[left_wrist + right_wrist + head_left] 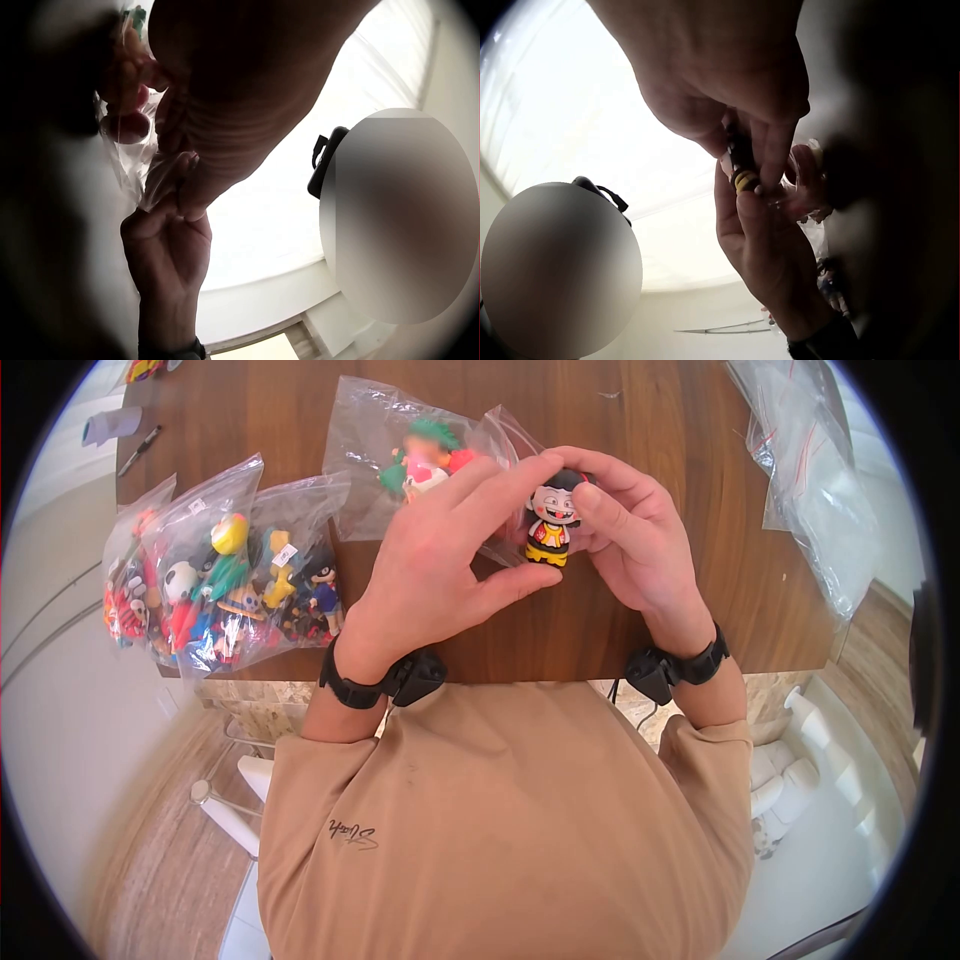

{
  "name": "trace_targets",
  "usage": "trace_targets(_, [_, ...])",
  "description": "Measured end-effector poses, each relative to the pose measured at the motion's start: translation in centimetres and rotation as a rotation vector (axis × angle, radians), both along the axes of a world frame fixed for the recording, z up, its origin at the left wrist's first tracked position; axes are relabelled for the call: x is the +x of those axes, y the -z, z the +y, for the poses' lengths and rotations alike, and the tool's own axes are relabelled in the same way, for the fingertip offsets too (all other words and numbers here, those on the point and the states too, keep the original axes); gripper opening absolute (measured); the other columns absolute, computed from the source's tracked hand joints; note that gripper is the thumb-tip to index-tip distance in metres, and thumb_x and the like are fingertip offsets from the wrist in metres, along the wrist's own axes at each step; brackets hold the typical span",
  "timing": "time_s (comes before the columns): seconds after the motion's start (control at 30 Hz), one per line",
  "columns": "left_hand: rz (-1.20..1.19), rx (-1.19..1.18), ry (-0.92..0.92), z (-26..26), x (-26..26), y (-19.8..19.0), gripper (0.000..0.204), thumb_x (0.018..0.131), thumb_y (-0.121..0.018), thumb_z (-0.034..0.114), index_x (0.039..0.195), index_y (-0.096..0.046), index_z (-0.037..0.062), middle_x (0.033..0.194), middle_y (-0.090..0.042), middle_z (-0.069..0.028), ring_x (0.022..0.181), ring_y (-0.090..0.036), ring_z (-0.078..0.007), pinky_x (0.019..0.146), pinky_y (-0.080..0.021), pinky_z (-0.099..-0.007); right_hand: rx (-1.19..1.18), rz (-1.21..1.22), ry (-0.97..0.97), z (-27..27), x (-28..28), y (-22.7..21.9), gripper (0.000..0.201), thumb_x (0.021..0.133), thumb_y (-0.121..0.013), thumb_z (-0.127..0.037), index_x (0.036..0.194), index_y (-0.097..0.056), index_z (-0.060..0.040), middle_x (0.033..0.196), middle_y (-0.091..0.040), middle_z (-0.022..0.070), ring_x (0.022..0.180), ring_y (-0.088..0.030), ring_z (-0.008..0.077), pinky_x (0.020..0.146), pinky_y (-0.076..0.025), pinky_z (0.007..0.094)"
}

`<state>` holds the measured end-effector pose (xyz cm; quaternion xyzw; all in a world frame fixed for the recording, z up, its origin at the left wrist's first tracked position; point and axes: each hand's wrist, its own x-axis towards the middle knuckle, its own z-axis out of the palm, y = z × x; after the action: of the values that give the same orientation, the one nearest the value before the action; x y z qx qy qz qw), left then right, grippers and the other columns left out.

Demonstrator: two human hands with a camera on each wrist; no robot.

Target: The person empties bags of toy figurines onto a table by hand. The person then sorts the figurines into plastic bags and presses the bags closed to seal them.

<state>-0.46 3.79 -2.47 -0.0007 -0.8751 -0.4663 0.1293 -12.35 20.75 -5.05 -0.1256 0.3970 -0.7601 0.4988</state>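
A small toy figurine [550, 525] with black hair, a wide grin and a yellow-and-black outfit stands upright between both hands in the head view. My left hand [430, 555] spans it, index finger at the head and thumb at the feet. From the other side my right hand [640, 530] grips its head, thumb in front and fingers behind. Part of a clear plastic bag [365, 445] lies behind the hands, with a green-haired figurine [432, 435] inside. In the right wrist view the figurine's yellow band [745, 180] shows between the fingers.
Several bagged figurines [225, 580] lie at the left of the wooden table [640, 410]. Flat clear bags [810, 470] hang over its right edge. A black pen [140, 450] and a white roll [112, 426] sit at the far left.
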Motion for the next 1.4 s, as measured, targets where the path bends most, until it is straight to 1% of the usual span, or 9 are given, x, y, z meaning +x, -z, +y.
trace_targets(0.37, [0.06, 0.029, 0.036, 0.0, -0.2, 0.0, 0.065, 0.062, -0.092, 0.018, 0.12, -0.066, 0.0067, 0.092, -0.063, -0.0026, 0.079, -0.06, -0.0147, 0.067, -0.049, -0.0253, 0.06, 0.063, 0.061, -0.1, 0.1, -0.7, 0.034, 0.099, -0.061, -0.014, 0.129, -0.058, 0.0006, 0.102, -0.068, 0.0088, 0.089, -0.069, 0.0149, 0.075, -0.061, 0.0291])
trace_targets(0.47, [0.116, 0.03, 0.032, 0.0, -0.4, 0.0, 0.054, 0.068, -0.087, 0.017, 0.116, -0.066, 0.0054, 0.086, -0.063, -0.0074, 0.076, -0.065, -0.0194, 0.065, -0.052, -0.029, 0.058, 0.07, 0.073, -0.3, 0.3, -1.2, 0.034, 0.097, -0.063, -0.013, 0.128, -0.058, 0.0006, 0.098, -0.067, 0.0067, 0.084, -0.066, 0.0123, 0.07, -0.058, 0.0266])
trace_targets(0.57, [0.224, 0.045, -0.079, -0.2, -0.2, 0.2, 0.034, 0.083, -0.078, 0.019, 0.11, -0.068, 0.001, 0.088, -0.067, -0.0093, 0.074, -0.066, -0.0191, 0.066, -0.052, -0.0282, -0.007, 0.12, 0.024, -0.2, 0.0, -0.9, 0.035, 0.096, -0.064, -0.014, 0.128, -0.059, 0.0003, 0.095, -0.066, 0.0047, 0.078, -0.062, 0.0089, 0.066, -0.054, 0.0246])
trace_targets(0.63, [0.092, 0.204, -0.22, 0.0, 0.3, 0.0, 0.025, 0.097, -0.063, 0.021, 0.105, -0.068, -0.0018, 0.087, -0.069, -0.01, 0.069, -0.065, -0.0176, 0.065, -0.051, -0.0275, -0.034, 0.215, -0.013, 0.4, -0.6, -0.6, 0.035, 0.096, -0.065, -0.015, 0.127, -0.06, 0.0003, 0.093, -0.066, 0.0037, 0.076, -0.06, 0.0073, 0.064, -0.051, 0.0238])
trace_targets(0.77, [0.07, 0.195, -0.159, 0.0, 0.5, 0.0, 0.043, 0.105, -0.048, 0.033, 0.105, -0.068, -0.0055, 0.08, -0.07, -0.0058, 0.071, -0.065, -0.0106, 0.065, -0.051, -0.0233, 0.093, 0.225, -0.087, 0.6, -1.0, -1.4, 0.033, 0.098, -0.063, -0.019, 0.124, -0.062, 0.0006, 0.09, -0.065, 0.002, 0.073, -0.057, 0.0066, 0.063, -0.048, 0.0234])
trace_targets(0.9, [0.043, 0.198, -0.158, 0.0, 0.5, -0.1, 0.025, 0.096, -0.066, 0.023, 0.098, -0.068, -0.0022, 0.076, -0.066, -0.0079, 0.065, -0.064, -0.0148, 0.061, -0.049, -0.0262, 0.091, 0.222, -0.021, 0.2, -0.8, -1.4, 0.034, 0.099, -0.06, -0.023, 0.123, -0.062, 0.0013, 0.091, -0.067, 0.0033, 0.074, -0.061, 0.0084, 0.063, -0.051, 0.0246])
trace_targets(1.0, [0.053, -0.007, -0.077, 0.2, -0.1, -0.3, 0.029, 0.074, -0.085, 0.021, 0.083, -0.068, -0.0006, 0.072, -0.061, -0.0051, 0.061, -0.058, -0.0202, 0.056, -0.047, -0.0317, 0.066, 0.17, 0.01, 0.1, -0.5, -1.8, 0.035, 0.101, -0.058, -0.025, 0.124, -0.061, 0.0013, 0.094, -0.068, 0.0049, 0.076, -0.064, 0.0098, 0.065, -0.053, 0.0254])
trace_targets(1.2, [0.18, -0.368, -0.044, 0.2, -0.3, 0.4, 0.031, 0.06, -0.09, 0.018, 0.072, -0.063, 0.0067, 0.079, -0.059, -0.0044, 0.08, -0.058, -0.0247, 0.067, -0.049, -0.0367, 0.01, 0.105, 0.008, 0.6, -1.4, -0.7, 0.036, 0.102, -0.056, -0.026, 0.126, -0.058, 0.0009, 0.098, -0.068, 0.0055, 0.071, -0.065, 0.0114, 0.062, -0.053, 0.0251])
trace_targets(1.4, [0.238, -0.387, -0.199, 0.7, -0.7, 0.4, 0.021, 0.064, -0.084, 0.007, 0.073, -0.066, 0.0073, 0.08, -0.059, -0.0041, 0.083, -0.057, -0.0262, 0.074, -0.048, -0.038, 0.008, 0.114, 0.038, 0.5, -1.3, -1.0, 0.035, 0.101, -0.058, -0.022, 0.127, -0.057, 0.0008, 0.099, -0.067, 0.0065, 0.07, -0.065, 0.0112, 0.062, -0.053, 0.0246])
